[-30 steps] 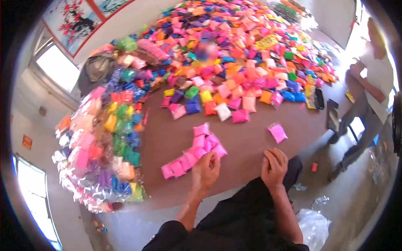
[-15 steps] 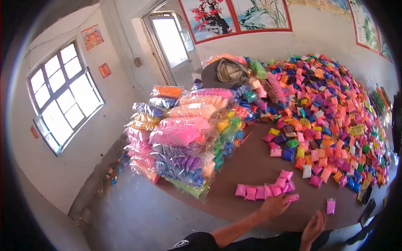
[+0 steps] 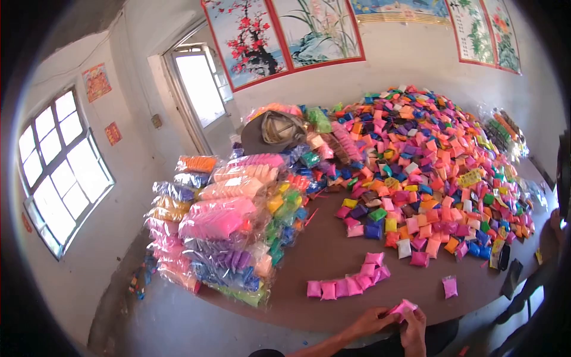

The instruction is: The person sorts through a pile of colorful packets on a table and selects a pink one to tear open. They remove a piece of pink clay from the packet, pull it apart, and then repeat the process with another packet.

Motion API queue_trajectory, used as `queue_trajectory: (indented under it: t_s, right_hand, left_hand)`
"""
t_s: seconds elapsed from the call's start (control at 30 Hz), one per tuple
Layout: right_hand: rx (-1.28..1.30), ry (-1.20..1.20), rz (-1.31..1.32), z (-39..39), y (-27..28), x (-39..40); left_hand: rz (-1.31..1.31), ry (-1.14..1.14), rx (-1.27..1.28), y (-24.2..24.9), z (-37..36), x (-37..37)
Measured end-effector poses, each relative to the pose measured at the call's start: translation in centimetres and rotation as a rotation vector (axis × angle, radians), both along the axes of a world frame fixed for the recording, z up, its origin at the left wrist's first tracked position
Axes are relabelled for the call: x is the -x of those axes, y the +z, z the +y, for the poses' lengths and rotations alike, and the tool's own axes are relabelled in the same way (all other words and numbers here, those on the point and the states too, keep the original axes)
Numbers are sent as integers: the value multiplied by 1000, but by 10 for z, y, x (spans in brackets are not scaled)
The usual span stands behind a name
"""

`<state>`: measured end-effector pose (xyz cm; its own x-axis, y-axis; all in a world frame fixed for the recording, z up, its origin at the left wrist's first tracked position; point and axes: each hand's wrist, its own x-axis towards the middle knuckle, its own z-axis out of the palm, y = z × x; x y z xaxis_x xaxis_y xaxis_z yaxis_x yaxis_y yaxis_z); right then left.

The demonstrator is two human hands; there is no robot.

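A small pink packet [image 3: 404, 307] is held between both hands just over the table's near edge. From the left, my left hand [image 3: 375, 321] pinches it. On the other side, my right hand [image 3: 413, 328] has its fingers and thumb closed on the same packet. Beyond the hands lies a curved row of pink packets [image 3: 341, 288] on the brown table [image 3: 285, 309]. A single pink packet [image 3: 449, 287] lies apart to the right.
A large heap of multicoloured packets [image 3: 428, 172] covers the table's back right. Clear bags of packed packets [image 3: 217, 217] are stacked at the left, with a cap [image 3: 279, 128] behind them. Part of another person [image 3: 556, 220] shows at the right edge.
My left hand has drawn a pink packet from the end of the row toward the near edge. My right hand has joined it on that packet. The view has shifted rightward.
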<state>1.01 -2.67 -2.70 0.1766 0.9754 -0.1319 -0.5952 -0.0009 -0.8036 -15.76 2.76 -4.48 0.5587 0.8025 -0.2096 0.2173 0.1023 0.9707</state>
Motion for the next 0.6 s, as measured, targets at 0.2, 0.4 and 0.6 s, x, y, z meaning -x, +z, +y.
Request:
queue_trajectory:
  t_s: [0.2,0.4,0.6]
  right_hand:
    - [33,-99,-40,5,10,6]
    - [71,-211,-130,10,16,0]
    - [67,-268,-400,4,16,-20]
  left_hand:
    - [72,40,171,11,-6,2]
    - [333,88,-146,18,-8,-6]
    - [321,65,-103,32,-9,-21]
